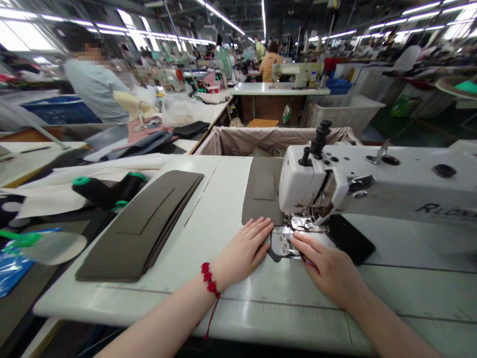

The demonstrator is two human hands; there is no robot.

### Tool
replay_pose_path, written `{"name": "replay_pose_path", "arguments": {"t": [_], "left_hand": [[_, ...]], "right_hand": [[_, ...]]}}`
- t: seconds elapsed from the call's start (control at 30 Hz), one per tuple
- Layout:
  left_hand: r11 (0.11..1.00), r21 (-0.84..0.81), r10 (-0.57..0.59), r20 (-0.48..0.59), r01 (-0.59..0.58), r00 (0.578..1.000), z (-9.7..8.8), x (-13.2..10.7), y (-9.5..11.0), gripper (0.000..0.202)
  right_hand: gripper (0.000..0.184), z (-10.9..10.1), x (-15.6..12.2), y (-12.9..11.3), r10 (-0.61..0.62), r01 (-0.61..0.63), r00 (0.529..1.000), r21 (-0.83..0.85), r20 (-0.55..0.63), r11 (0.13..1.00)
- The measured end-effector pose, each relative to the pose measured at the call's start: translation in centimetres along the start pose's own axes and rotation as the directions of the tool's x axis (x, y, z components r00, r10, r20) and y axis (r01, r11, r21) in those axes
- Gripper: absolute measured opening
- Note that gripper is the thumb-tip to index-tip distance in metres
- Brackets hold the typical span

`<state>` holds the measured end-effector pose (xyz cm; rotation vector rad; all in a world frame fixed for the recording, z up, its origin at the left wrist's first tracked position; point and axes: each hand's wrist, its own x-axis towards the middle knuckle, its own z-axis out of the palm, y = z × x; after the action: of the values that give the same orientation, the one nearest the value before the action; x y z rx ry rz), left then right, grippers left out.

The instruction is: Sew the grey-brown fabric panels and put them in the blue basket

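Note:
A grey-brown fabric panel [257, 199] with a smaller rectangular patch on it lies at the left of the white sewing machine [303, 184]. My left hand [248, 248] rests flat, fingers stretched out, at the panel's near edge beside the metal needle plate [279, 243]. Close to the presser foot [303, 223], my right hand [328, 268] has its fingertips at the plate. Its fingers are bent in with the thumb beneath; a small dark and metallic thing shows between them, too hidden to name. A stack of similar panels [137, 228] lies to the left.
Black thread cones [108, 191] lie left of the stack. A dark phone-like slab [352, 238] lies behind my right hand. Beyond the table stands a cloth-lined bin [238, 141]. A person [93, 84] stands at the far left, near fabric heaps [137, 136].

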<state>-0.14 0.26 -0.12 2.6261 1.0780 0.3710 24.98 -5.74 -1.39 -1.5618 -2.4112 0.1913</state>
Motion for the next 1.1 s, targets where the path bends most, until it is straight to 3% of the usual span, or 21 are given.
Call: {"name": "replay_pose_path", "arguments": {"t": [0.47, 1.1], "left_hand": [[0.999, 0.033, 0.006, 0.006, -0.007, 1.000, 0.35, -0.02, -0.30, 0.051], [1.000, 0.012, -0.001, -0.031, 0.002, 1.000, 0.38, -0.07, -0.09, 0.051]], "right_hand": [[0.054, 0.11, -0.02, 0.03, -0.017, 0.017, 0.999, 0.009, -0.044, 1.000], [0.052, -0.10, 0.03, -0.06, -0.004, 0.004, 1.000, 0.001, -0.017, 1.000]]}}
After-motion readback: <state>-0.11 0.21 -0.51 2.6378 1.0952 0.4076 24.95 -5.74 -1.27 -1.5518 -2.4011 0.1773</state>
